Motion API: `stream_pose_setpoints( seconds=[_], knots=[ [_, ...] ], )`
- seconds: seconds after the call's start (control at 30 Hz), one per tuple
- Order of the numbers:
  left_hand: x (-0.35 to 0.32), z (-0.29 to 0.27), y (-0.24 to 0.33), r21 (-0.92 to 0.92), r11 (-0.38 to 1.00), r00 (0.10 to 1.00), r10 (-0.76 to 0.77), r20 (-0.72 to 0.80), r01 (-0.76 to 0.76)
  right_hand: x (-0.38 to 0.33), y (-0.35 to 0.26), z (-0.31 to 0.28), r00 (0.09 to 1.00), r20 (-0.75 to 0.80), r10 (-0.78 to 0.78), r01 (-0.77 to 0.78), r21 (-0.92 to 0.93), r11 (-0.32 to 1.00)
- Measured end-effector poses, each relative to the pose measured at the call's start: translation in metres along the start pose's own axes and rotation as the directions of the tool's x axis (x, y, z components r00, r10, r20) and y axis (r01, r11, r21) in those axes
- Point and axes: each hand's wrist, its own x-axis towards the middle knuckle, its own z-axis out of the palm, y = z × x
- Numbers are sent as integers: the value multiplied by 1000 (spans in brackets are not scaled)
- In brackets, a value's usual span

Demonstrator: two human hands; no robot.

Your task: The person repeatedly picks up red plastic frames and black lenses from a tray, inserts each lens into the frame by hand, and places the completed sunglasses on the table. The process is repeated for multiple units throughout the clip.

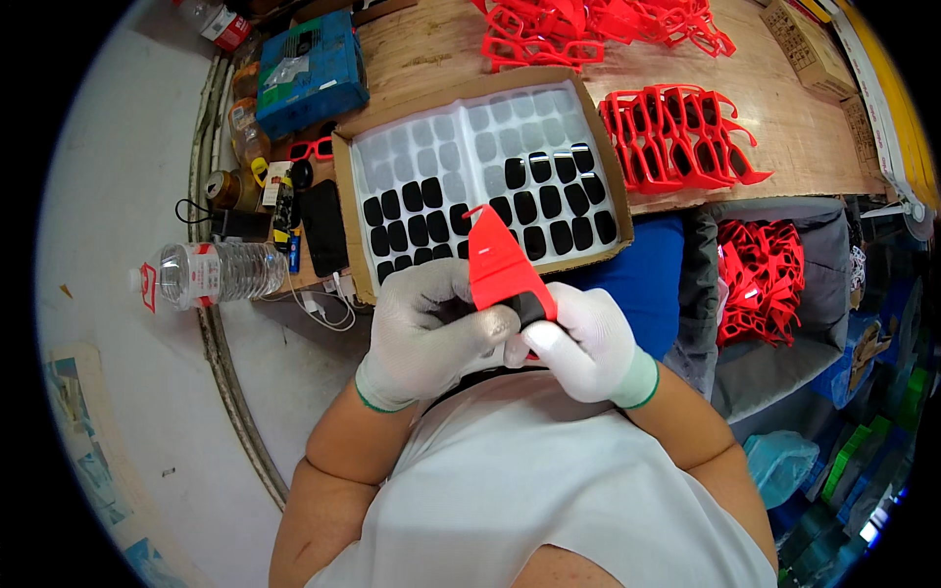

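One red plastic spectacle frame [498, 257], held before the brown cardboard box [342, 186]. Grip: white-gloved left hand [426, 328] and white-gloved right hand [593, 343] both pinching it, apparent dark lens [530, 310] at its near end. Seemingly done: red dark-lensed glasses [674, 157], ranked on wooden counter [421, 44]. Seemingly left: rounded black lenses [525, 207], boxed.

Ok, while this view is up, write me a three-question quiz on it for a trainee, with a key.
1. What colour is the frame held between the left hand and the right hand?
2. True or false: the box is left of the phone.
3. Which lie in the box? A) bottles B) dark lenses C) gloves

Key: 1. Red. 2. False; the box is right of the phone. 3. B.
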Motion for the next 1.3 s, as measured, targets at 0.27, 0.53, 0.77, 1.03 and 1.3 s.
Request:
stream_pose_setpoints(
  seconds=[0.27,0.53,0.77,1.03,1.3],
  knots=[
    [-3,-9,2,-18,999,998,28,56,-27,5,-1,12,979,-77,-188,180,-96,979],
    [-13,-20,-10,-75,997,1000,5,-26,-7,9,-5,11,989,-24,-144,142,-55,988],
    [-14,-3,-6,105,992,963,-43,-265,73,5,-12,9,999,-7,44,-44,13,999],
    [-18,-3,-3,50,998,977,-32,-211,43,7,-9,14,1000,1,-10,10,14,1000],
    [-20,-10,-7,58,998,970,-5,-243,20,16,-2,13,999,-3,-54,54,39,998]
  ],
)
